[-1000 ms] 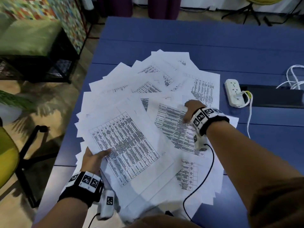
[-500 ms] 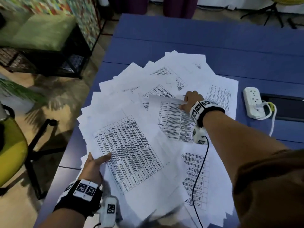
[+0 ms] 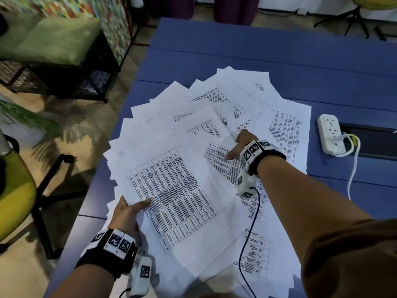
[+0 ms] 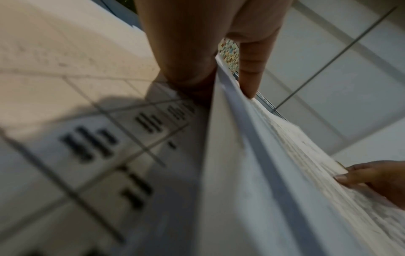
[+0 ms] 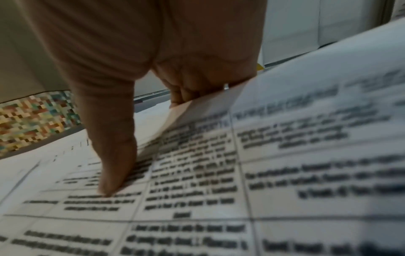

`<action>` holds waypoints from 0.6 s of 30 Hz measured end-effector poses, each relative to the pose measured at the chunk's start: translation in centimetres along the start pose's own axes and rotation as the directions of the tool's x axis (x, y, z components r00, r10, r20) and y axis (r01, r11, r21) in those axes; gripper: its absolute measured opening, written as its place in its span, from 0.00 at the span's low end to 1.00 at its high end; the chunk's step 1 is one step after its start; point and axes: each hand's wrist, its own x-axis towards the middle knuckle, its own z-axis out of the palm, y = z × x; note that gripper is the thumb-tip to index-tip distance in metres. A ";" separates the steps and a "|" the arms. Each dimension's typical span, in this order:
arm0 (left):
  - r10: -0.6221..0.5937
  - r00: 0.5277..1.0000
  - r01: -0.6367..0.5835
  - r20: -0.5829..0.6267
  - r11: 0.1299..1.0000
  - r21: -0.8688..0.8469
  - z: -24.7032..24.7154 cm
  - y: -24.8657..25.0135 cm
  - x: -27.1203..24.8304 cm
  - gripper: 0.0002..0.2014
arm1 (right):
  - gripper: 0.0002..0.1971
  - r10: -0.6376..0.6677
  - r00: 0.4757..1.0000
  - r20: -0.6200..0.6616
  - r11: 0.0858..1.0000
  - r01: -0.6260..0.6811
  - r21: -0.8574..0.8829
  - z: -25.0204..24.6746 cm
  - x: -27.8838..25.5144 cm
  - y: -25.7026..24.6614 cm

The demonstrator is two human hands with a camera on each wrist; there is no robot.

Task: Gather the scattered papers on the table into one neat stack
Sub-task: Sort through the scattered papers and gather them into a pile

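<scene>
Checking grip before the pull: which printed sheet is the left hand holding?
The large table-printed sheet on top nearest the left hand, whose thumb lies on its corner.

Surface: blue tabletop [image 3: 214, 50], seams running across it.
Papers [image 3: 193, 168]: white printed sheets fanned across the centre and toward 6 o'clock, overlapping (tables printed on most of them).
Power strip [image 3: 329, 134]: white, at 3 o'clock, just beside the papers, cable plugged in.
Slot [image 3: 373, 143]: dark recess right of the strip.

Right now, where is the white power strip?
In the head view the white power strip lies on the blue table, right of the fanned papers.
</scene>
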 end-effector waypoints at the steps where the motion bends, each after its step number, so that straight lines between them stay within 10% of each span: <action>1: 0.015 1.000 -0.015 0.015 1.000 0.010 0.3 0.2 -0.4 0.27 | 0.44 0.025 1.000 -0.002 0.999 -0.025 0.038 0.1 -0.4 0.0; 10: 0.082 0.995 -0.082 0.057 0.997 -0.009 0.6 0.2 -0.4 0.17 | 0.26 -0.037 0.994 -0.105 0.998 0.043 0.053 -1.3 -3.2 0.1; 15: 0.062 0.994 -0.056 0.090 0.996 -0.064 0.0 -0.3 0.6 0.45 | 0.16 -0.059 0.951 -0.303 0.992 0.089 0.088 -3.7 -6.3 1.5; 18: 0.066 0.994 -0.058 0.086 0.995 -0.084 -0.2 -0.5 0.9 0.45 | 0.22 -0.043 0.906 -0.421 0.992 0.087 0.087 -6.0 -8.2 2.4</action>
